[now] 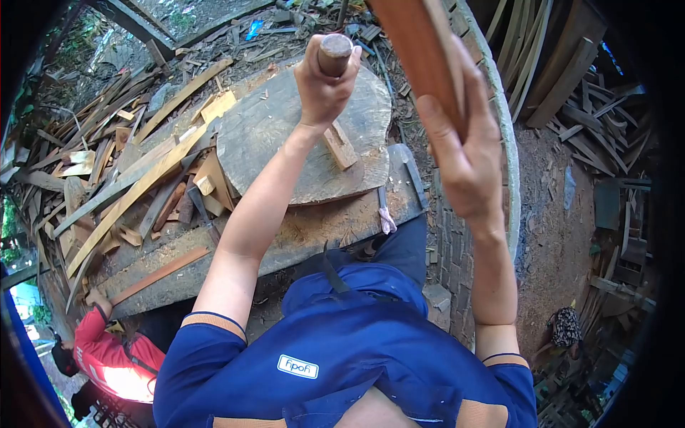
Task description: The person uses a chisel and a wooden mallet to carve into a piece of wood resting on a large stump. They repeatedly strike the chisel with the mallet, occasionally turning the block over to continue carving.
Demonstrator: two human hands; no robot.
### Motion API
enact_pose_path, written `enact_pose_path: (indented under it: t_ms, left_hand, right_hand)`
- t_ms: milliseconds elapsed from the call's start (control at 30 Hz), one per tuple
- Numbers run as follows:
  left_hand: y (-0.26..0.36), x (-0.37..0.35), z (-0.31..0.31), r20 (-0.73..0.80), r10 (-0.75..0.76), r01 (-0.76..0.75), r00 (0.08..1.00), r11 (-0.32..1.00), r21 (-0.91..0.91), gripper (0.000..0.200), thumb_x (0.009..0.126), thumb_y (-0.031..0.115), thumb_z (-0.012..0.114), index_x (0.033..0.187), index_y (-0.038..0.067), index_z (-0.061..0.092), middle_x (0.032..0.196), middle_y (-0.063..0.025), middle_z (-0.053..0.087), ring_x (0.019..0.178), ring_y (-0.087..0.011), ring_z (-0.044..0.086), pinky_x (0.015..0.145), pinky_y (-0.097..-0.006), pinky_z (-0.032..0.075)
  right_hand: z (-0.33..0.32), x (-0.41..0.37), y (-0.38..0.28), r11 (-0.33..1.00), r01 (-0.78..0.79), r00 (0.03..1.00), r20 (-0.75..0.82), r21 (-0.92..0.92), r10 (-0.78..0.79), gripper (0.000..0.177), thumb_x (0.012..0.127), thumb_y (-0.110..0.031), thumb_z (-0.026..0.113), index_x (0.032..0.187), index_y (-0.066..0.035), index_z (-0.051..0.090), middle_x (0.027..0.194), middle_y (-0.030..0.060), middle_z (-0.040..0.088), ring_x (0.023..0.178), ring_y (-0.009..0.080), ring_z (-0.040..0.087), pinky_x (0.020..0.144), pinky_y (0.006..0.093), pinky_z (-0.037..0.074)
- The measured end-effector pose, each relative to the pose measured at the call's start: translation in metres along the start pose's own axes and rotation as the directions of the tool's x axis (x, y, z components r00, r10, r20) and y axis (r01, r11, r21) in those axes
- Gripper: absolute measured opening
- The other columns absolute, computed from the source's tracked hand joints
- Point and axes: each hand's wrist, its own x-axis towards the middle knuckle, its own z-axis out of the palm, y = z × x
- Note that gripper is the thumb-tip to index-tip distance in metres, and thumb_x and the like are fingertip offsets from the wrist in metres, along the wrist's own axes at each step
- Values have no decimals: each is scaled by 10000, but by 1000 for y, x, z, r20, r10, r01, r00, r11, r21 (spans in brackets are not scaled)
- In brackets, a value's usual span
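- A round wooden handle stands upright above a round slab of wood, with its butt end showing at the top of the fist that holds it. What tool it belongs to is hidden by the hand.
- A reddish board rises at a slant to the right of the handle, out over the slab's right edge.
- A small wooden block lies on the slab just below the handle. Whether the tool touches it cannot be told.
- The slab rests on a grey, sawdust-strewn worktop, and a strip of pink cloth hangs at the worktop's near edge.
- To the left, a heap of planks and offcuts covers the worktop's far side and the ground.
- To the right, a curved brick wall borders bare earth, with more boards stacked beyond it.
- A person in a red top crouches at the lower left, and another person in patterned clothes is at the lower right.
- The left hand is clenched tight round the handle.
- The right hand grasps the board's lower end, fingers wrapped along its edge.
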Motion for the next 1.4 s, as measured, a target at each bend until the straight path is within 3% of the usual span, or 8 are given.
enact_pose_path:
  t_ms: [67, 200, 267, 367, 433, 833, 1300, 1400]
  left_hand:
    - [-13, -4, 0, -36, -19, 12, 999, 984, -180, 208, 816, 98, 747, 902, 56, 562, 740, -44, 636, 660, -99, 608, 615, -265, 491]
    - [-25, 3, -25, -147, -283, 244, 948, 940, -237, 167, 847, 69, 708, 889, 69, 547, 718, -30, 603, 594, -84, 593, 521, -223, 476]
    - [-10, 15, -38, -231, -393, 316, 890, 898, -307, 202, 869, 48, 687, 830, 101, 496, 634, -5, 552, 503, -90, 554, 444, -211, 455]
    - [-30, 21, -63, -396, -519, 295, 757, 813, -502, 221, 870, 50, 677, 823, 101, 467, 584, -3, 522, 450, -90, 501, 417, -236, 459]
    - [-31, 23, -81, -457, -595, 297, 661, 767, -569, 212, 893, 95, 657, 807, 98, 464, 586, -11, 524, 452, -101, 495, 435, -260, 466]
    - [-30, 28, -63, -328, -459, 220, 826, 798, -562, 225, 909, 93, 648, 791, 87, 456, 572, -22, 510, 451, -114, 512, 427, -267, 462]
    - [-44, 12, -27, -206, -90, 72, 974, 993, -97, 188, 892, 62, 688, 856, 74, 504, 658, -14, 540, 473, -97, 539, 413, -228, 460]
    - [-41, 13, -26, -204, -131, 112, 970, 988, -104, 195, 886, 76, 707, 847, 67, 516, 662, -17, 554, 481, -84, 537, 417, -218, 442]
  right_hand:
    - [5, -6, 5, 967, -203, 948, 216, -154, 233, 594, 944, -278, 544, 1494, -223, 326, 1073, 228, 687, 941, 358, 699, 838, 456, 547]
    - [21, -23, 32, 990, -134, 982, 142, 32, 129, 583, 945, -322, 544, 1485, -208, 355, 1107, 216, 676, 936, 336, 697, 854, 440, 533]
    - [35, -33, 36, 778, -541, 839, 266, 319, 474, 595, 941, -337, 553, 1483, -176, 368, 1150, 220, 652, 986, 294, 670, 883, 422, 507]
    - [82, -64, 96, 844, -415, 910, 150, 341, 387, 607, 943, -331, 546, 1462, -66, 377, 1242, 222, 598, 1112, 281, 595, 947, 385, 450]
    - [94, -82, 104, 777, -559, 829, 219, 290, 515, 602, 944, -331, 539, 1448, -40, 388, 1248, 219, 593, 1130, 277, 583, 956, 373, 441]
    - [105, -107, 109, 786, -598, 791, 271, 156, 548, 610, 948, -361, 539, 1477, -124, 350, 1338, 229, 546, 1232, 368, 541, 1019, 422, 414]
    - [93, -93, 108, 773, -612, 783, 268, 169, 561, 607, 958, -343, 540, 1484, -106, 353, 1254, 221, 599, 1067, 273, 626, 935, 379, 473]
    - [67, -49, 66, 869, -410, 912, 127, 278, 390, 572, 970, -304, 513, 1473, -74, 369, 1268, 219, 592, 1072, 277, 627, 957, 374, 475]
